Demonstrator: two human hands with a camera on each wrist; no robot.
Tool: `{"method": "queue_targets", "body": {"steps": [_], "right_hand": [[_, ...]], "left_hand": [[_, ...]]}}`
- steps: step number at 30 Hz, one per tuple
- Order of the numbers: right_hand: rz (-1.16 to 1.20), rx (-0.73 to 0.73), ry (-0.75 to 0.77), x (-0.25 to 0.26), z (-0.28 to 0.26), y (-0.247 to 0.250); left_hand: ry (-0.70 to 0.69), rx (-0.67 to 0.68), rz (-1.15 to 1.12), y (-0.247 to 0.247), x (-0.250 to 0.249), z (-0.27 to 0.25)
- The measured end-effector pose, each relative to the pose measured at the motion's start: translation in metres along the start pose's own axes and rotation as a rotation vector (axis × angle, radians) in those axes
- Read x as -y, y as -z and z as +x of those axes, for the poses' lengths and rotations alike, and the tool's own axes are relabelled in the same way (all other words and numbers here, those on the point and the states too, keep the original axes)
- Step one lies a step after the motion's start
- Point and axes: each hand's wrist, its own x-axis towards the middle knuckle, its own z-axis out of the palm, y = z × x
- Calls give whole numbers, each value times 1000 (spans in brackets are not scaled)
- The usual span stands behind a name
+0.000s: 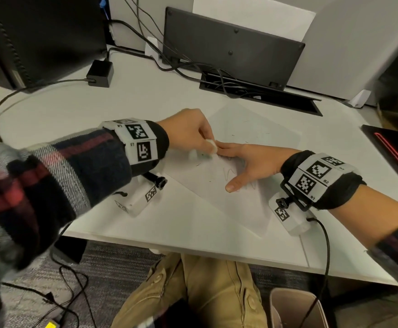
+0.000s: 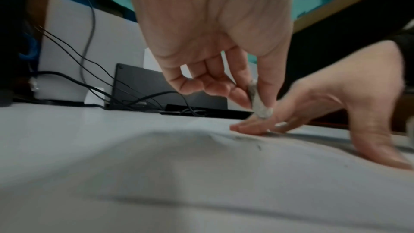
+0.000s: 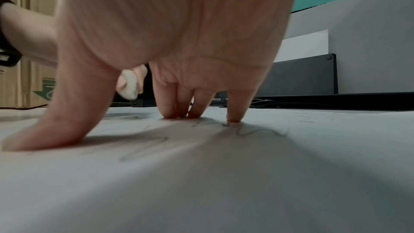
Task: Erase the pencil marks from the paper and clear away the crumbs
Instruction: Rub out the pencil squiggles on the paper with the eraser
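A white sheet of paper lies on the desk with wavy pencil marks near its middle. My left hand pinches a small white eraser between thumb and fingers, held just above the paper by the right fingertips. In the left wrist view the eraser looks grey and worn. My right hand lies flat with spread fingers pressing the paper down. From the right wrist view the fingers stand on the pencil marks, with the eraser behind them. Small dark crumbs dot the far part of the sheet.
A black power adapter and cables lie at the back, beside a dark upright panel and a cable slot. A black and red item sits at the right. A bin stands below the desk edge.
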Motion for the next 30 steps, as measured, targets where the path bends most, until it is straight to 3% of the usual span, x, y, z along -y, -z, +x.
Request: {"method": "queue_targets", "body": {"steps": [6,12,15,20,24,28,30], "right_hand": [[-8,-9,-39,6,-6,2],[-11,1,-42,8,-8,2],[-10,4,-42,9,-8,2],[-11,9,-46,9,-8,2],[-6,2,-45,7,-7,1],[-5,25,-20,5,-3,0],[4,39,-7,4,-1,0]], "left_hand": [[64,46,54,-1,5,1],[26,243,43,-9,-4,-8],[48,147,67,-1,0,-5],[22,244,50,-6,-3,-10],[35,120,85,-1,0,0],[-17,146,97,-9,-9,6],[-22,96,103,-10,-11,9]]}}
